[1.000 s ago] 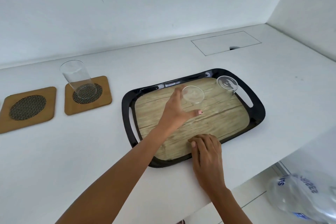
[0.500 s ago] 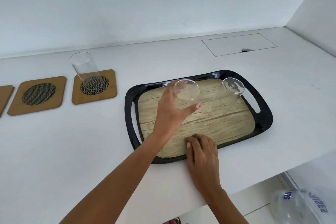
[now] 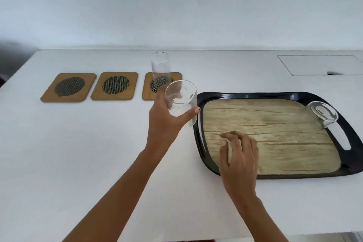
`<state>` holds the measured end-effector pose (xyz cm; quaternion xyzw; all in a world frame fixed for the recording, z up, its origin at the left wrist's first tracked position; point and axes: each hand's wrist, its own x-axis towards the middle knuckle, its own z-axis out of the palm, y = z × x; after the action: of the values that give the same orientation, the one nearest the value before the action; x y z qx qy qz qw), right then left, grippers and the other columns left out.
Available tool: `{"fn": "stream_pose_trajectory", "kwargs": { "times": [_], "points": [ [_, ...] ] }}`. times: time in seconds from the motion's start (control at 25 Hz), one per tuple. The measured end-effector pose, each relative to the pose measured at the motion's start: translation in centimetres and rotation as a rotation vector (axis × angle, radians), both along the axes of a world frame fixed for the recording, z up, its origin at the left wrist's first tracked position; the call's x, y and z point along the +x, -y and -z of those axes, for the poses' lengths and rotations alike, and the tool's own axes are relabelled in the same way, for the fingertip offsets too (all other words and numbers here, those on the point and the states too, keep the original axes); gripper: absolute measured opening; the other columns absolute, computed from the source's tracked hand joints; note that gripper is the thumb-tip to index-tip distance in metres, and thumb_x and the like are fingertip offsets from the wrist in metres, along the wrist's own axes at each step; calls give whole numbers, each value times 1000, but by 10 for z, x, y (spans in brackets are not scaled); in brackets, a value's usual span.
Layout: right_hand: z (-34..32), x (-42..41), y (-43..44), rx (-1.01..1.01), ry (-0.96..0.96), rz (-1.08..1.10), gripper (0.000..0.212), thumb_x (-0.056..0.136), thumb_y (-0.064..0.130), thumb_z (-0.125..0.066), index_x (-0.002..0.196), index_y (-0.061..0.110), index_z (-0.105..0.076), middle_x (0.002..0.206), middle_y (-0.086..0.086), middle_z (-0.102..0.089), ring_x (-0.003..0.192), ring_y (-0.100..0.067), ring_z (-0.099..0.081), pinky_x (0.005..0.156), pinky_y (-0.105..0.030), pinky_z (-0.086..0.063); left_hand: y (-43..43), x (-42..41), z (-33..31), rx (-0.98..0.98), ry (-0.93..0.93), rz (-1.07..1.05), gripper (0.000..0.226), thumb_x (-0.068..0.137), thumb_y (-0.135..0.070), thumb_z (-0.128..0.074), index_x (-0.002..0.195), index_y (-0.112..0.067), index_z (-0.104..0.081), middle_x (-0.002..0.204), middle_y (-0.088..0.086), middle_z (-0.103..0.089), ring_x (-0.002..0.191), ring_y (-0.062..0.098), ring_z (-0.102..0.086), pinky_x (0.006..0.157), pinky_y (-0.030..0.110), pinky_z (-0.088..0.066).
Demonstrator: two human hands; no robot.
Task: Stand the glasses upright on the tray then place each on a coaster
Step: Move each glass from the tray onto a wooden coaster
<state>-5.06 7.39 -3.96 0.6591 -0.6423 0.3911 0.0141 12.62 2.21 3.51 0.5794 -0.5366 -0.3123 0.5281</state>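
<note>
My left hand (image 3: pixel 165 120) grips a clear glass (image 3: pixel 181 100) upright in the air, just left of the tray's left rim. The black tray (image 3: pixel 255 95) has a wood-pattern floor. A second glass (image 3: pixel 323 115) stands tilted against the tray's far right corner. A third glass (image 3: pixel 160 68) stands upright on the rightmost wooden coaster (image 3: pixel 149 89). Two more coasters, the middle one (image 3: pixel 115 85) and the left one (image 3: pixel 68 87), lie bare. My right hand (image 3: pixel 239 153) hovers over the tray's near left part, fingers loosely curled, holding nothing.
A white counter (image 3: pixel 78 153) carries everything, with its near edge at the bottom right. A rectangular flush hatch (image 3: pixel 318 65) is set in the counter at the far right. A white wall runs behind.
My left hand has lifted the glass off the tray and carried it left past the rim. My right hand has risen off the tray's near edge. The view has swung left.
</note>
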Motion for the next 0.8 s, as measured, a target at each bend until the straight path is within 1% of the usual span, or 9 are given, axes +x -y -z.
{"fn": "stream_pose_trajectory", "kwargs": {
  "times": [0.04, 0.12, 0.16, 0.28, 0.4, 0.52, 0.6, 0.68, 0.8],
  "points": [
    [-4, 18, 3, -26, 24, -42, 18, 91, 8, -53, 103, 9, -66, 106, -9, -63, 103, -26, -53, 90, -32, -42, -1, 17, 1, 6, 12, -27, 70, 65, -38, -86, 124, -29, -49, 107, -20, -62, 100, -1, -57, 82, 12, -45],
    [-8, 54, 8, -35, 75, -118, 18, 91, 9, -53, 105, 10, -65, 112, -10, -59, 106, -23, -51, 90, -21, -37, -3, 49, 1, 13, 34, -62, 70, 65, -38, -86, 124, -28, -49, 106, -21, -60, 100, 0, -57, 81, 12, -45],
    [-9, 75, 11, -26, 92, -162, 20, 92, 11, -52, 108, 11, -64, 117, -9, -56, 111, -22, -50, 92, -19, -36, -2, 68, 2, 14, 39, -82, 70, 65, -37, -86, 123, -28, -49, 106, -22, -60, 100, -1, -57, 81, 11, -46],
    [-1, 133, 20, 34, 93, -278, 29, 94, 17, -49, 121, 13, -58, 130, -7, -51, 124, -19, -46, 98, -21, -38, 2, 122, 2, 7, 53, -153, 68, 65, -37, -87, 121, -30, -48, 103, -25, -58, 99, -6, -57, 76, 1, -43],
    [16, 172, 37, 137, 61, -300, 41, 94, 17, -53, 134, 9, -48, 142, -10, -47, 133, -23, -42, 103, -32, -43, 20, 168, 7, -16, 67, -209, 62, 65, -32, -87, 114, -30, -48, 98, -24, -58, 90, -14, -55, 72, -1, -40],
    [34, 196, 59, 239, 33, -231, 54, 93, 17, -56, 141, 0, -39, 149, -18, -40, 141, -31, -35, 109, -44, -41, 53, 202, 14, 18, 88, -213, 68, 66, -26, -88, 121, -18, -50, 106, -5, -59, 90, 3, -53, 69, -1, -37],
    [42, 203, 70, 256, 7, -209, 56, 95, 20, -54, 143, -2, -35, 152, -19, -36, 143, -32, -31, 111, -45, -38, 74, 216, 22, 46, 111, -203, 71, 66, -25, -87, 125, -14, -49, 115, 3, -60, 94, 9, -52, 68, -2, -37],
    [49, 209, 81, 236, -37, -197, 55, 97, 26, -47, 143, -2, -35, 151, -19, -37, 143, -31, -31, 113, -45, -36, 96, 229, 29, 58, 116, -182, 73, 66, -25, -87, 127, -13, -49, 119, 4, -60, 95, 9, -53, 71, -3, -37],
    [54, 212, 92, 255, -113, -148, 59, 96, 36, -35, 140, -3, -40, 149, -20, -41, 142, -31, -34, 115, -43, -33, 124, 240, 37, 76, 84, -135, 73, 67, -24, -87, 128, -13, -48, 129, 5, -59, 105, 15, -59, 76, -2, -39]
  ]
}}
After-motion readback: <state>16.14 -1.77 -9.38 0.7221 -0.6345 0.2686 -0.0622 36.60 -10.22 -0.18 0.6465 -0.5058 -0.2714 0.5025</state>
